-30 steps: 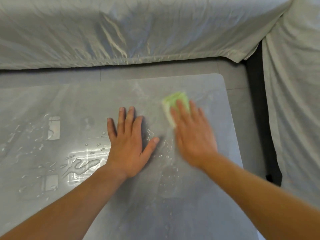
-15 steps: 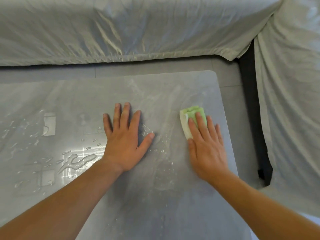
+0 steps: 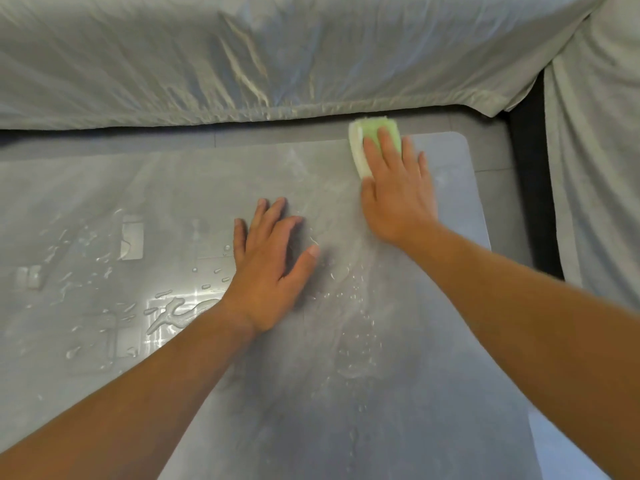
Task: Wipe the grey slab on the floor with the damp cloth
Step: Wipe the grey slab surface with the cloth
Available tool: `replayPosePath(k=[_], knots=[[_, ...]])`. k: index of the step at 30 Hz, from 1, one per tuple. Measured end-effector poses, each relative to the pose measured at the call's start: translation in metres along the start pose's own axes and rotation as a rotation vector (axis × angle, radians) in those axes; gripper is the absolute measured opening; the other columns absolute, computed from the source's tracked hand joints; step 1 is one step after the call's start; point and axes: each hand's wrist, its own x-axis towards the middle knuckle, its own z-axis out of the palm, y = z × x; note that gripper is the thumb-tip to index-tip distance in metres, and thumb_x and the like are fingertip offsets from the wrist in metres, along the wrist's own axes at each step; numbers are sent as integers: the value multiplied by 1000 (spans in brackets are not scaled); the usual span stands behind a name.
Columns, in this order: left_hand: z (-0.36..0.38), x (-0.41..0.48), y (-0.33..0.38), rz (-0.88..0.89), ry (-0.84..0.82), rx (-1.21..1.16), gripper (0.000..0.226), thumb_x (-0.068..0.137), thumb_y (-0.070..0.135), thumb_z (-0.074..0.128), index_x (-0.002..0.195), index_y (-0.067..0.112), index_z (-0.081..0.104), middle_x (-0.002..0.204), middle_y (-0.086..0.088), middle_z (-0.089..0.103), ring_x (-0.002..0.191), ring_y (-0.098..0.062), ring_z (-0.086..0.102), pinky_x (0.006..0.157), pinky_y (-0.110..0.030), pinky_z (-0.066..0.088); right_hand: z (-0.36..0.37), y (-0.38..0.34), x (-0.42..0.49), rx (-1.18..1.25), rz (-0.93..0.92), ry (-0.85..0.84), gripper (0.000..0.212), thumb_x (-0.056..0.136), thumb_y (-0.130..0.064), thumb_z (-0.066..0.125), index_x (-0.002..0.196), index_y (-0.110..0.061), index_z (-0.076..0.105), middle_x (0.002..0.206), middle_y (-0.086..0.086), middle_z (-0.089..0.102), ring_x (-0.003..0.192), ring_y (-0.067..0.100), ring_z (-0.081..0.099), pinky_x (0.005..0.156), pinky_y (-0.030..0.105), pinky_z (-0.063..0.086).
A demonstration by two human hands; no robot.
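Two hands lie flat on the wet slab: the left hand mid-frame, fingers a little apart, and the right hand at the upper right, straight fingers close together, pressing the cloth at the slab's far edge. That cloth looks soft and light, best pushed from on top; the slab looks hard and slippery.

We can read no text, label, brand, number or sign here: neither the grey slab nor the green cloth bears any writing that we can make out.
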Motion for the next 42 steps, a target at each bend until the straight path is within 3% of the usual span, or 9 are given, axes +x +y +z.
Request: replayPosePath(k=[3,9,15,20,22,29,35,40,42], knots=[[1,-9,0,10,84,116,61,96,56,29,140,18,47,164,-4,23,155,-16,2,123,-36,-11,3,-32,18,68,92,31,60,104,-34,26,160,-23,8,169,1,0,153,37,-2,124,50,2],[9,-48,-5,-42,3,235,77,97,63,18,157,15,25,169,-5,1,153,-15,-15,123,-39,-12,19,-21,-87,-110,-525,-122,60,102,-37,25,159,-27,11,168,-1,7,154,35,4,124,53,5],[5,-49,-12,-29,-66,145,86,93,72,10,160,17,15,168,4,-11,150,-8,-23,121,-35,-18,2,-3,-20,90,102,23,58,104,-32,27,159,-24,11,169,2,3,153,35,3,124,50,4],[2,-49,-10,-20,-83,173,91,91,75,4,160,16,10,168,3,-13,150,-9,-24,120,-35,-20,26,-34,-132,-80,-381,-94,60,102,-33,28,160,-22,16,168,2,6,154,36,4,124,54,11],[4,-50,-11,-17,-95,209,93,89,76,1,160,16,8,167,1,-15,150,-11,-26,119,-36,-20,25,-15,-130,-85,-432,-119,58,103,-34,28,159,-25,16,168,0,8,154,32,6,124,53,10],[10,-50,-15,-7,-118,341,89,91,72,4,160,15,2,166,-5,-20,149,-17,-30,120,-44,-18,24,-28,-102,45,223,46,62,103,-34,30,159,-25,6,168,1,-1,154,32,-1,125,48,4],[14,-49,-15,-27,-118,425,88,91,72,-5,159,18,-7,164,-4,-26,148,-17,-33,120,-43,-20,35,-27,-186,-36,-368,-96,59,101,-32,39,157,-24,23,167,0,14,154,32,8,124,53,13],[23,-49,-16,-13,-66,542,84,96,68,8,159,12,0,167,-12,-12,152,-26,-21,121,-50,-13,6,48,-110,72,262,14,60,104,-33,26,160,-26,5,169,-1,-3,155,29,-4,125,47,1],[26,-49,-15,-6,-44,562,86,96,69,13,159,11,5,167,-15,-5,153,-28,-15,122,-51,-9,10,37,-113,61,318,43,61,103,-32,28,160,-24,5,168,1,-4,154,31,-3,125,46,1]])
